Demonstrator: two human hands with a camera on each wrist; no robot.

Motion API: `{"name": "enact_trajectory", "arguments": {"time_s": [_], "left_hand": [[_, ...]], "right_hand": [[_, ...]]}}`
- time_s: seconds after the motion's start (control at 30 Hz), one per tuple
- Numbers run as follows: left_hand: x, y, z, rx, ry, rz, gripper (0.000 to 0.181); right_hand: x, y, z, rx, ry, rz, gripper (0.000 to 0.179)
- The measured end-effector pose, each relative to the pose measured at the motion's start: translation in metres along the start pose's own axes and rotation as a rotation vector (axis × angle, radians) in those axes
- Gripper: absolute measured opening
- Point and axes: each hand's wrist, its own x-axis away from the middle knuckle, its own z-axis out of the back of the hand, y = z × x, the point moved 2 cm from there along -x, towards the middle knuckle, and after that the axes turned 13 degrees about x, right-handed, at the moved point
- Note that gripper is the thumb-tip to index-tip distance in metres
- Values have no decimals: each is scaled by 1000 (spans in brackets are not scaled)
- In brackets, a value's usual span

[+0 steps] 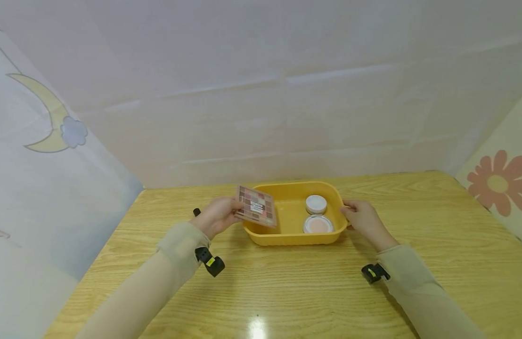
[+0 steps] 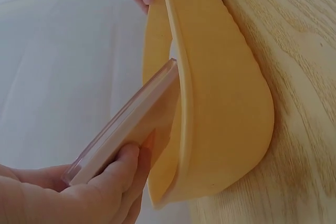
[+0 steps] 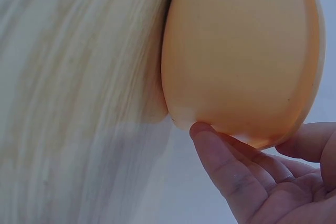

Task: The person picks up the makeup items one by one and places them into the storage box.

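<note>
Okay, eyeshadow palette [image 1: 256, 207] at the left end of the yellow tray [image 1: 290, 239], slanted, far edge down past the rim, near edge up and outside. Contact with the tray wall or floor: cannot tell. Pinched by the left hand [image 1: 220, 216] along the near edge, fingers bent underneath in the left wrist view, most of the pan-patterned face uncovered. Probably light and stiff, flat like a thin slab. Glossy, clear-looking cover, so likely slippery; perhaps fragile inside, with powder liable to crack after a knock or drop. Best to take by opposite edges or a thumb-and-finger pinch on one side, clear of the middle of the cover; better not to squeeze hard or bend.

Also inside the tray, toward the right end: round white-topped container [image 1: 316, 204] at the back, round compact [image 1: 318, 225] with pinkish centre just in front. Near each other, both well apart from the palette. On the tray's right end, right hand [image 1: 364, 221], pinching the rim and end wall, fingers against the outside in the right wrist view. Tray apparently light, smooth plastic, fairly stiff; sensible to hold by the rim.

Further out: wood-grain table [image 1: 252, 287] below, pale sheet backdrop [image 1: 286, 117] behind.
</note>
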Motion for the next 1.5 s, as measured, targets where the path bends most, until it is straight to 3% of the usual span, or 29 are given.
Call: {"name": "enact_trajectory", "arguments": {"time_s": [0.53,0.87,1.5], "left_hand": [[-17,-5,-16,85,32,54,50],[-23,-8,-24,74,70,78,51],[-32,-18,-46,49,80,100,53]], "right_hand": [[0,1,0,0,12,25,45],[-2,1,-1,1,20,31,45],[-1,2,-1,-5,21,20,45]]}}
